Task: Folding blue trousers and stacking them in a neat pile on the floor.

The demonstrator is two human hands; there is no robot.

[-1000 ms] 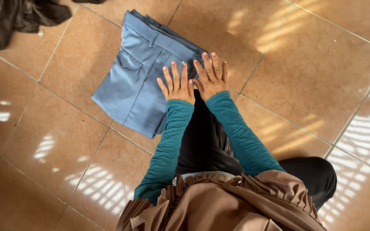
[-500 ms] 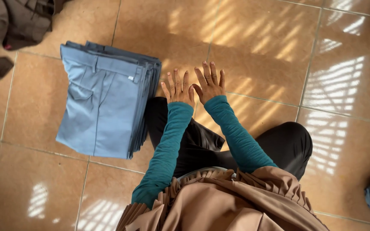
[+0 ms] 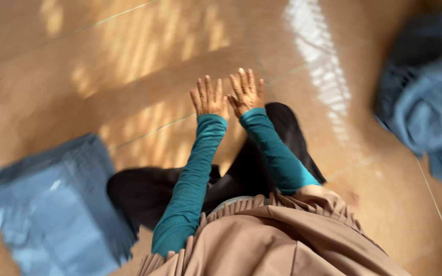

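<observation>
View from above of a person kneeling on a glossy tan tiled floor [image 3: 129, 56], the picture blurred by motion. Both arms, in teal sleeves, stretch forward side by side over the dark trousers covering the knees. The left hand [image 3: 208, 98] and the right hand [image 3: 246, 91] are raised just beside each other, backs up, fingers spread wide and straight. Both hands are fully open and hold nothing; they touch no cloth, and whether they touch each other cannot be told. Bare floor, striped with sunlight, lies ahead of the fingertips and to both sides, giving wide free room.

A folded stack of blue trousers [image 3: 47, 204] lies at the lower left, well apart from the hands, its near edge just beside the person's left knee; it runs off the picture's left and bottom edges. A loose heap of blue garments [image 3: 425, 102] lies at the right edge, also well apart from the hands, with open tile between.
</observation>
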